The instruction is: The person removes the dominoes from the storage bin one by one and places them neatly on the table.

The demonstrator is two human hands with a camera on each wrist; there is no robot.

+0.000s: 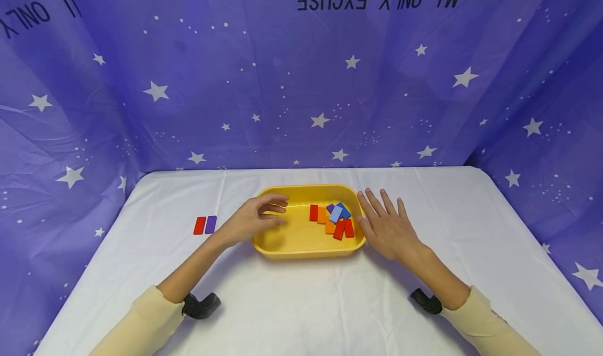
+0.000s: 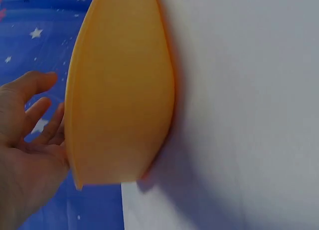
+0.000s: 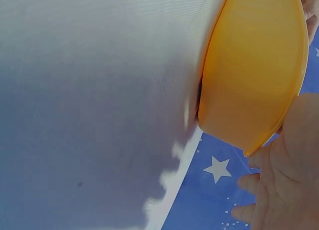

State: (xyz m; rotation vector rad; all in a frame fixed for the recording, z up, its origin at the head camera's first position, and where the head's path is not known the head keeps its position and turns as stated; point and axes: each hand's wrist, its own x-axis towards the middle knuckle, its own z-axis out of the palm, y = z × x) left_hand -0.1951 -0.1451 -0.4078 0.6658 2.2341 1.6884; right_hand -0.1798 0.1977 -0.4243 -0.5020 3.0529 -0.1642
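A yellow tray (image 1: pixel 292 241) stands on the white cloth. Over its left end is my left hand (image 1: pixel 249 220), fingers loosely bent and apart from the thumb, with nothing visible between them. My right hand (image 1: pixel 391 230) lies palm down at the tray's right end, fingers straight and spread, the nearest ones at the rim. Several small flat tiles are gathered in the tray's right half: red (image 1: pixel 313 213), orange (image 1: pixel 322 215), light blue (image 1: pixel 335 214), dark blue (image 1: pixel 346 211) and a partly covered purple one. Both wrist views show the tray's outer wall (image 2: pixel 119 90) beside the hands.
Left of the tray, a red tile (image 1: pixel 200 225) and a purple tile (image 1: pixel 210 224) lie side by side on the cloth (image 1: pixel 301 303). A purple star-printed curtain (image 1: pixel 264 110) encloses the table's back and sides. Black straps with devices (image 1: pixel 202 306) are on the wrists.
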